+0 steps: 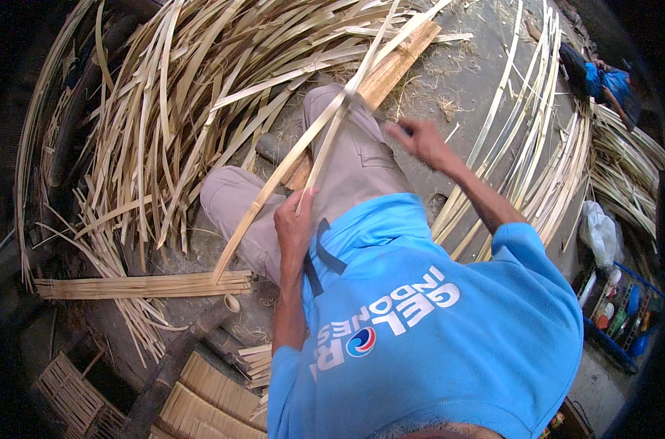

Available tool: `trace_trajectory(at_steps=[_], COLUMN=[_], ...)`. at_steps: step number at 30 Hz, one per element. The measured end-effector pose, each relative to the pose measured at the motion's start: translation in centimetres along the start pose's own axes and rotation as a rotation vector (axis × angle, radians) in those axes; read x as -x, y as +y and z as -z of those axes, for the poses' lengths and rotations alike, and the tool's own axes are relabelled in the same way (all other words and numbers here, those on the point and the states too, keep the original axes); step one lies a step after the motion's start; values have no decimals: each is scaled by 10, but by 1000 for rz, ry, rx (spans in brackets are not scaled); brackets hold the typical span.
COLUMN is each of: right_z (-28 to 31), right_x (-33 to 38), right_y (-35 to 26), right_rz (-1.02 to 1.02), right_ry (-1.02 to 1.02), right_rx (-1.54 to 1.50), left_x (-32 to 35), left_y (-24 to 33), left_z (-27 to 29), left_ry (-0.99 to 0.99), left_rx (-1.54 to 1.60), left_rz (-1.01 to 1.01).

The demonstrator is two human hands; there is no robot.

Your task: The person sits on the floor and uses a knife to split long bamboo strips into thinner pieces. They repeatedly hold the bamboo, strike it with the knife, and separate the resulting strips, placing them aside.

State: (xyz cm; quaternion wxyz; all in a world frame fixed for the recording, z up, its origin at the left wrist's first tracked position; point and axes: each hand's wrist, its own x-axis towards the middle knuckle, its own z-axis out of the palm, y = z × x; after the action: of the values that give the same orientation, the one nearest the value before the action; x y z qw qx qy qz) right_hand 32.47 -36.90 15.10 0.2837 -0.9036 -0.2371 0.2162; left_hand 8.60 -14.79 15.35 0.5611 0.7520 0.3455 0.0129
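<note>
I sit in a blue shirt with grey trousers, knees bent. A long bamboo strip point(288, 164) runs slantwise over my lap and is split into two thinner slats that join near my knee. My left hand point(293, 222) is shut on the end of the thinner slat, close to my chest. My right hand point(422, 140) is stretched out over the ground beyond my right knee, with its fingers closed on a small dark object point(395, 129); I cannot tell what it is.
A big loose heap of bamboo slats point(171, 102) fills the left and top. A tied flat bundle point(142, 285) lies at my left, and long curved slats point(544, 139) at my right. A plank point(399, 60), woven mats point(201, 402), a white bag point(599, 230), a blue crate point(625, 314) and another person point(609, 82) are around.
</note>
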Motion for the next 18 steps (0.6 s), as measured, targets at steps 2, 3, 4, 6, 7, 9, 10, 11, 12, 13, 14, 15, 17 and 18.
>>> trace_trajectory(at_steps=[2, 3, 4, 6, 7, 9, 10, 11, 12, 13, 14, 15, 17, 18], right_z=[-15, -22, -24, -31, -32, -31, -32, -33, -34, -22, -23, -24, -19, -21], right_x=[34, 47, 56, 61, 54, 36, 37, 40, 44, 50, 48, 40, 7, 6], right_y=[-33, -44, -52, -48, -47, -43, -41, -38, -37, -51, -49, -42, -20, -10], right_rz=[144, 224, 295, 364, 236, -24, 68, 161, 253, 343, 246, 148, 23, 57], right_ry=[-160, -217, -282, -217, -190, -125, -115, -105, -95, -227, -177, -126, 59, 61], right_rx=[-20, -36, 19, 47, -5, -106, -58, -8, 41, 169, 101, 33, 23, 9], left_x=[-4, -5, -7, -7, -5, -1, 0, -1, -3, -4, -4, -1, 4, 6], left_y=[3, 1, -2, -5, -5, -4, -2, 1, 2, 2, 2, 1, 3, 3], left_z=[-8, -9, -12, -14, -16, -19, -20, -21, -18, -13, -10, -8, -7, -8], left_ry=[52, 55, 53, 72, 97, 113, 111, 110, 100, 87, 74, 91, 129, 126], left_rx=[3, -32, -67, -71, -36, 1, -1, -3, -41, -83, -125, -104, -48, -37], left_rz=[1, -9, -22, -71, -105, -132, -125, -118, -102, -80, -58, -77, -127, -128])
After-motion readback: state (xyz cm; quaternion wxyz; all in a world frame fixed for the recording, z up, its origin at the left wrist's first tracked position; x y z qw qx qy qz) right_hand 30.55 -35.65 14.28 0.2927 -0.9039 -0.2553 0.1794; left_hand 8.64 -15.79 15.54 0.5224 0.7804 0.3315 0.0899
